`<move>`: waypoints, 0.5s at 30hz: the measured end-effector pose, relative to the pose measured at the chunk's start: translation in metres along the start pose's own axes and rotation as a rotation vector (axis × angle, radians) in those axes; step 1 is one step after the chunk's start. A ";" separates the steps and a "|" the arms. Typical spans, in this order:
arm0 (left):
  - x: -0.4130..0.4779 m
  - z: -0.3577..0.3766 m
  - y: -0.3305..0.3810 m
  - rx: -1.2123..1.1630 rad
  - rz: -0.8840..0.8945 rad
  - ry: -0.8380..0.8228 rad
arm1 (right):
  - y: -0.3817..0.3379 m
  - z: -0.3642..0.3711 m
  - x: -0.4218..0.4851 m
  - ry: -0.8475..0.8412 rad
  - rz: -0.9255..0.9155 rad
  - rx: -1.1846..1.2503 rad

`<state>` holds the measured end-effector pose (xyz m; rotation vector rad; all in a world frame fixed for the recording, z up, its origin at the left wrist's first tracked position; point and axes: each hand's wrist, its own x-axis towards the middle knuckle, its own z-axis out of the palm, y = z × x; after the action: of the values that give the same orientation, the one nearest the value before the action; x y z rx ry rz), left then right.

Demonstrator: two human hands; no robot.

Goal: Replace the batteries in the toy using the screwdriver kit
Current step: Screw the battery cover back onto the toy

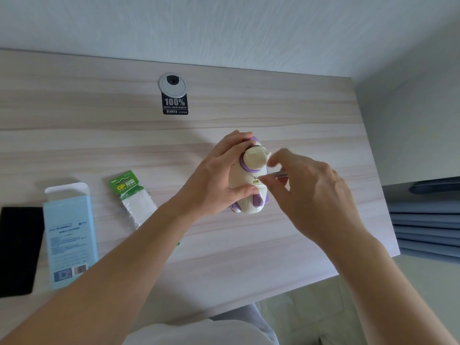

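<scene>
A cream and purple toy [249, 179] lies on the wooden desk [174, 140], and my left hand [219, 175] grips it round the body, thumb across its front. My right hand [311, 192] pinches a slim silver screwdriver [278, 175]. The screwdriver lies level, its tip at a small spot on the toy's side. My right fingers are blurred near the toy's head. A green battery pack [129, 195] with a torn clear blister lies left of the toy.
A light blue box [69, 235] with its flap open lies at the left, beside a black flat object [20, 250]. A round cable grommet [172, 83] and a black sticker [175, 103] sit at the back. The desk's right edge borders folded blue cloth [428, 225].
</scene>
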<state>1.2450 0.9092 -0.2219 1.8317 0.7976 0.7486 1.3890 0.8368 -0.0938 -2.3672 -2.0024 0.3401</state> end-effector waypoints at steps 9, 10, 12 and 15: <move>-0.001 -0.003 0.000 -0.013 -0.023 -0.009 | 0.002 0.005 0.003 0.004 0.086 -0.103; -0.001 -0.003 -0.001 -0.013 -0.019 -0.009 | 0.002 0.003 0.002 -0.013 0.077 -0.060; -0.001 -0.002 -0.001 -0.007 -0.009 -0.006 | 0.002 0.000 -0.001 -0.038 0.022 -0.002; 0.000 -0.001 0.000 -0.009 -0.008 0.001 | 0.002 0.001 -0.004 0.004 -0.031 -0.034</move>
<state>1.2444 0.9099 -0.2218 1.8187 0.8005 0.7464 1.3901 0.8327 -0.0948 -2.3514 -2.0571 0.3031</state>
